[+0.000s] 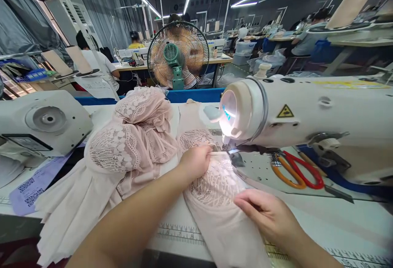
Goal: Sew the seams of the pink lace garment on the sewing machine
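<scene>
A pale pink lace bra piece (216, 184) lies under the lit end of a white sewing machine (294, 108), its upper edge close to the needle area. My left hand (196, 162) is closed on the lace just left of that spot, with the fingertips partly hidden. Lower and to the right, my right hand (270, 210) pinches the side edge of the same piece between thumb and fingers. Plain fabric hangs down from the lace toward the table's front edge. The needle itself cannot be made out.
On the left is a heap of matching lace bras (113, 149) beside a second machine head (46, 120). Orange-handled scissors (287, 172) and a red-handled tool (310, 172) lie under the machine arm. A purple printed sheet (37, 188) sits far left. Behind stands a large fan (176, 57).
</scene>
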A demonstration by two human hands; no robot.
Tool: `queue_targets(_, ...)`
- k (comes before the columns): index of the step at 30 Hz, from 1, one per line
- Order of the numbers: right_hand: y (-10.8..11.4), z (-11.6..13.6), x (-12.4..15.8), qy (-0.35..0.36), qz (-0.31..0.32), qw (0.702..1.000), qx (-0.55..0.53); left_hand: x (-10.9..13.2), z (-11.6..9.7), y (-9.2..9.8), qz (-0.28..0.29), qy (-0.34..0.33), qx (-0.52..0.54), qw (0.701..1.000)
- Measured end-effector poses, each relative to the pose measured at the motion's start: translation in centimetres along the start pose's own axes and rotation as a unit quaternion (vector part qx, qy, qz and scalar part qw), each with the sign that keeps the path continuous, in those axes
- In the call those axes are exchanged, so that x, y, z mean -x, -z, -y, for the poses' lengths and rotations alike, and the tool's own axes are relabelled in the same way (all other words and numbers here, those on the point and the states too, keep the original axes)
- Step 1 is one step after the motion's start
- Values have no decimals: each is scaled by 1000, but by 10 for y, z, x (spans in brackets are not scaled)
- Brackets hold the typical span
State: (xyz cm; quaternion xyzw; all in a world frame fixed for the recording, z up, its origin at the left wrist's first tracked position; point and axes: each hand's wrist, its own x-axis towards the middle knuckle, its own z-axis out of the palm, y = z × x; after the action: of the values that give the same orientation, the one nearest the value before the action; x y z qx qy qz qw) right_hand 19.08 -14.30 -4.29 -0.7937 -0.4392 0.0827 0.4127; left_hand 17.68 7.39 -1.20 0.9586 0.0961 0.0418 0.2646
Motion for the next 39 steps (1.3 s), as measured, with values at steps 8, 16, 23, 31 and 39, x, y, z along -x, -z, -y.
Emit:
queue_targets(8,-6,-11,0,-71,34,994,82,29,-29,5,92,-117,-295,944)
queue_targets(16,3,4,1,-92,46,992,69,17,-6,-6,75,-293,-292,907)
queue_targets(23,2,-9,3,-138,79,983,90,12,-11,-4,110,-234,-252,933)
queue_targets(31,3,-1,-3,-159,35,983,83,5,-20,-2,118,-185,-218,951)
queue_targets(39,6,-4,-10,-183,49,979,76,3,-18,-5,97,-167,-203,960)
